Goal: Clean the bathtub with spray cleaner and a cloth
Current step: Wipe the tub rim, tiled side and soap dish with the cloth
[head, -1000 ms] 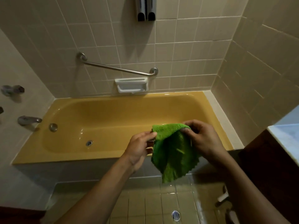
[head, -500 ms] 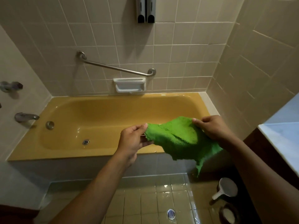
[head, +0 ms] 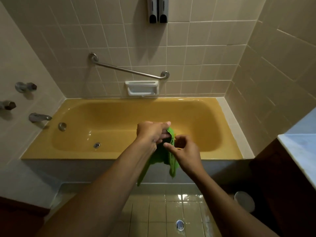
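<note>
A mustard-yellow bathtub (head: 119,153) runs across the middle of the head view. Over its front rim I hold a green cloth (head: 160,158), bunched and hanging down between my hands. My left hand (head: 152,133) grips the cloth's upper part with curled fingers. My right hand (head: 185,153) is close beside it, fingers curled on the cloth's right edge. Most of the cloth is hidden behind my hands and left forearm. No spray cleaner shows.
Taps (head: 25,87) and a spout (head: 40,117) stick out of the left wall. A grab bar (head: 128,71), soap dish (head: 142,88) and wall dispensers (head: 158,10) are on the back wall. A counter (head: 301,147) stands right; a white scoop (head: 244,200) lies on the wet floor.
The cloth was spread wide between my hands; now my hands have come together and the cloth is bunched and hanging. The view has tilted down a little.
</note>
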Motion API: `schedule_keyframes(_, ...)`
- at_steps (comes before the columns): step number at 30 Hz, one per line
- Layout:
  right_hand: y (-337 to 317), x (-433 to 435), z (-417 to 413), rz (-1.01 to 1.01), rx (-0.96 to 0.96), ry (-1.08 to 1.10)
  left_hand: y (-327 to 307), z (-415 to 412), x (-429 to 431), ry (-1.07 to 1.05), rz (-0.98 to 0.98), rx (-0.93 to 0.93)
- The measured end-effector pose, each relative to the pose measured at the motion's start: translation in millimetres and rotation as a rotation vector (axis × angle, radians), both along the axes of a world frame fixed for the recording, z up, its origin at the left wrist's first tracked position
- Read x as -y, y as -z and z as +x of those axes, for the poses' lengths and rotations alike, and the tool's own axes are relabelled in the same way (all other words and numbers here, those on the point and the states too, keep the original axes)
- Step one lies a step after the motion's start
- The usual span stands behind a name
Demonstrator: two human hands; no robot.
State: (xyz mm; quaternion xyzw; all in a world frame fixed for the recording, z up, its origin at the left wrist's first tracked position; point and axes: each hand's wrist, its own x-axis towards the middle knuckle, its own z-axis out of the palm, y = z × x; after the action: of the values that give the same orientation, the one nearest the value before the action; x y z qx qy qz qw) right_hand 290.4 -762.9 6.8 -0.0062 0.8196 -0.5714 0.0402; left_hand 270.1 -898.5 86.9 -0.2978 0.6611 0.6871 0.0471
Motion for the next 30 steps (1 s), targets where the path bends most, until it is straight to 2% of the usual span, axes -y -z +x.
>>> schedule_keyframes(5,10.1,18.5,-12.9,0.069,-0.011,-0.101,-7.5,7.6,36.0,-0.053,-0.086,-0.038)
schedule_keyframes(10,-8.8,3.9,-21.8,0.146,-0.012,-0.399,-0.6,14.9,69.9,-0.181,-0.002,-0.08)
schedule_keyframes(14,-23.0,7.6,-20.8,0.063,0.058,-0.349,7.5,10.2,67.2,-0.246,0.151,-0.069)
schedule_keyframes(16,-30.7,7.8,-16.3,-0.035,0.154,-0.375,11.0,6.8,65.1,-0.271,0.203,-0.035)
schedule_keyframes(18,-37.3,2.2,-14.0,-0.148,0.279,-0.457,15.3,2.5,65.2,-0.271,0.21,-0.012)
schedule_keyframes(20,-40.7,-10.1,-18.1,-0.143,0.284,-0.469,15.5,2.1,65.5,-0.224,0.149,0.0)
schedule_keyframes(22,-47.3,-26.0,-26.2,-0.076,0.256,-0.43,15.8,3.4,68.2,-0.094,0.048,-0.028)
schedule_keyframes(24,-57.4,-42.1,-34.5,0.006,0.223,-0.389,14.4,8.6,73.7,0.124,-0.118,-0.127)
schedule_keyframes(26,-69.6,-57.3,-41.4,0.17,0.133,-0.39,12.0,14.3,84.0,0.411,-0.43,-0.246)
schedule_keyframes(28,-80.1,-66.9,-48.5,0.436,-0.036,-0.413,7.8,17.4,93.2,0.688,-0.836,-0.276)
schedule_keyframes(30,-88.0,-70.9,-53.5,0.664,-0.191,-0.401,6.1,21.3,96.8,0.851,-1.181,-0.277)
